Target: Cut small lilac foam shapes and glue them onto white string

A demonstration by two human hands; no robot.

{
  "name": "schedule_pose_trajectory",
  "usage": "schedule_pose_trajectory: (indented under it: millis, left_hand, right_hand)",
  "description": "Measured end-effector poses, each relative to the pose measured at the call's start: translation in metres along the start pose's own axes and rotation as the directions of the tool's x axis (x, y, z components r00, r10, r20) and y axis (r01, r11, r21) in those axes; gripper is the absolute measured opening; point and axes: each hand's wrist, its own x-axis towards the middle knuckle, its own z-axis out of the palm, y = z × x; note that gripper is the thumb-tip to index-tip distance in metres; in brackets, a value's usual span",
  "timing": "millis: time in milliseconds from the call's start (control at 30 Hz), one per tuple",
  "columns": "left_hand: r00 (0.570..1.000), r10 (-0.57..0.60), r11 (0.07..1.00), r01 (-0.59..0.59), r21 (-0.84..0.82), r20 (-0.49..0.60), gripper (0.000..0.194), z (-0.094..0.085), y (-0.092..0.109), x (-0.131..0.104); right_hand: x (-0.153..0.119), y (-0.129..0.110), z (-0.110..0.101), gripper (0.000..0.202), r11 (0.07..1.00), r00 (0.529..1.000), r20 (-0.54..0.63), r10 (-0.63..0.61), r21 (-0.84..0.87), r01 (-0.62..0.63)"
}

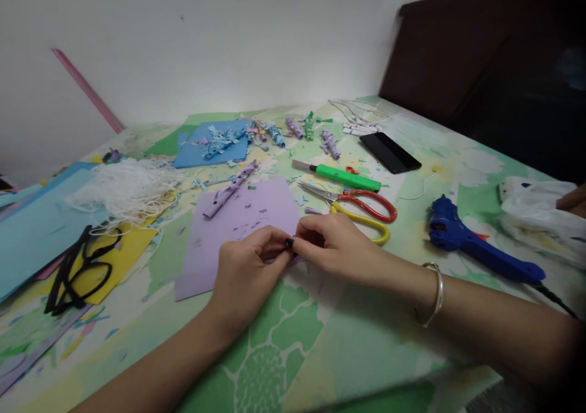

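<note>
My left hand (249, 263) and my right hand (336, 245) meet fingertip to fingertip at the near right edge of a purple foam sheet (270, 199). Both are closed in a pinch; whatever lies between the fingers is hidden or too small to name. A rolled purple tube (231, 190) with small cut flaps rests on the sheet's far left part, among dark scraps. Just beyond my right hand lie scissors (366, 201) with one red and one yellow handle, partly covered by the hand. A green-handled cutter (348, 176) is behind them.
A blue glue gun (476, 242) and a white plastic bag (540, 211) lie right, a black phone (389, 152) farther back. Black glasses (85, 272), white string (128, 187) and light blue sheets (46, 218) lie left. Several finished rolls and a blue sheet (190, 150) sit near the wall.
</note>
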Motion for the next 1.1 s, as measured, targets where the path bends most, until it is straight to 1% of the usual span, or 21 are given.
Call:
schedule_pose_trajectory:
  millis: [67,133,233,333,433,567,600,667,733,800,933,1000,1100]
  left_hand:
    - [1.000,0.023,1.000,-0.023,0.021,0.010,0.012,0.000,0.000,0.000]
    - [1.000,0.011,1.000,-0.011,0.004,0.022,0.013,0.000,0.002,0.000]
    - [0.994,-0.089,0.991,0.094,-0.099,0.057,0.014,-0.003,0.007,0.002]
    - [0.968,-0.223,0.945,0.244,-0.219,0.119,0.013,-0.007,0.010,0.005]
    - [0.929,-0.310,0.868,0.363,-0.339,0.201,0.012,-0.010,0.007,0.008]
    - [0.861,-0.380,0.681,0.508,-0.527,0.338,0.014,-0.012,-0.001,0.012]
    - [0.848,-0.387,0.642,0.530,-0.554,0.362,0.013,-0.012,-0.002,0.013]
    - [0.837,-0.388,0.604,0.547,-0.579,0.386,0.008,-0.013,-0.002,0.014]
    - [0.838,-0.380,0.606,0.545,-0.579,0.391,0.003,-0.014,-0.001,0.014]
    - [0.845,-0.376,0.629,0.534,-0.565,0.379,0.005,-0.014,0.001,0.014]
    - [0.873,-0.384,0.720,0.488,-0.494,0.302,0.005,-0.013,0.005,0.013]
    - [0.894,-0.367,0.772,0.447,-0.451,0.258,0.004,-0.012,0.007,0.011]
    - [0.933,-0.308,0.842,0.358,-0.404,0.185,0.004,-0.011,0.009,0.009]
  right_hand:
    - [0.000,0.000,0.000,0.017,1.000,1.000,0.005,0.002,0.015,-0.003]
    - [0.000,0.000,0.000,0.015,0.999,1.000,0.020,0.013,0.040,-0.014]
    - [0.001,0.000,-0.002,0.014,0.996,0.999,0.045,0.013,0.090,-0.017]
    - [0.000,-0.001,-0.006,0.013,0.993,0.997,0.070,-0.016,0.120,0.007]
    - [-0.001,-0.002,-0.008,0.013,0.990,0.994,0.096,-0.045,0.138,0.032]
    - [0.000,-0.001,-0.010,0.013,0.984,0.995,0.069,-0.076,0.167,0.063]
    - [0.000,-0.001,-0.011,0.013,0.984,0.996,0.060,-0.072,0.169,0.061]
    - [0.001,0.000,-0.011,0.013,0.983,0.997,0.052,-0.059,0.179,0.049]
    - [0.002,0.001,-0.011,0.012,0.981,0.998,0.045,-0.049,0.191,0.040]
    - [0.002,0.001,-0.011,0.012,0.981,0.998,0.033,-0.049,0.191,0.042]
    - [0.001,0.002,-0.010,0.011,0.987,0.998,0.005,-0.069,0.147,0.067]
    - [0.001,0.002,-0.010,0.011,0.988,0.997,0.001,-0.073,0.136,0.072]
    - [0.000,0.001,-0.009,0.011,0.985,0.997,0.008,-0.076,0.156,0.074]
